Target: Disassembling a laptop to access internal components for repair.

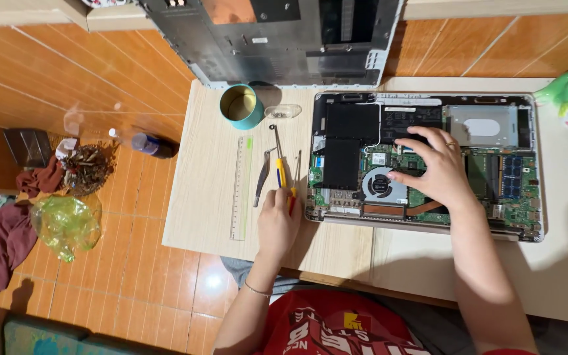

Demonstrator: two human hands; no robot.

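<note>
The opened laptop lies bottom-up on the right half of the light wood desk, its near long edge close to the desk's front edge and its internals exposed: black battery, round cooling fan and green circuit board.

The right hand rests flat over the board just right of the fan, fingers spread, the tips touching parts near the battery's right edge; it pinches nothing.

The left hand sits on the desk just beside the laptop's left edge. Its fingers are curled around the yellow-and-red handle of a screwdriver, whose shaft points away from the person. A second thin tool lies close against it; whether the hand also holds this one cannot be told.

Tweezers lie just left of the screwdriver, and a clear ruler lies parallel further left, near the desk's left edge. A teal cup stands at the far left corner. The removed grey bottom cover leans beyond the far edge.

Open desk surface shows in front of the laptop and at the near left corner.
</note>
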